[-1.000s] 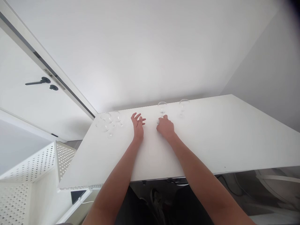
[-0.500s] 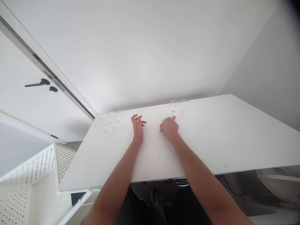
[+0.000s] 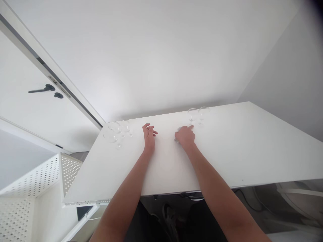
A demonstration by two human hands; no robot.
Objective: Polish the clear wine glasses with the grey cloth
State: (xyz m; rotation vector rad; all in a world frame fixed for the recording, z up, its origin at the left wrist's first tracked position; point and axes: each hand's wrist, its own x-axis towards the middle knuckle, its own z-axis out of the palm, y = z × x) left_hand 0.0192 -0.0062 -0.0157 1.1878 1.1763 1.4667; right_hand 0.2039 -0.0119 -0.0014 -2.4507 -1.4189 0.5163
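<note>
On a white table (image 3: 166, 171), my right hand (image 3: 186, 136) is closed around a small greyish thing (image 3: 179, 129). Only bits of it show past the fingers and thumb, so its kind is hidden. One finger stretches toward the bases of two clear stemmed glasses (image 3: 199, 114) standing at the back edge; whether it touches them I cannot tell. My left hand (image 3: 149, 135) rests near the table's middle, fingers loosely bent and apart, holding nothing. To its left stand several more clear stemmed glasses (image 3: 116, 129), faint against the white top.
A white wall (image 3: 161, 60) rises behind the table. At left are a door with a black handle (image 3: 42, 89) and a white perforated rack (image 3: 37, 178) below. Dark cables (image 3: 188, 195) hang under the front edge.
The two glasses near my right hand have shifted to the right. My right hand has moved slightly right too, still closed on the greyish thing. My left hand has barely moved.
</note>
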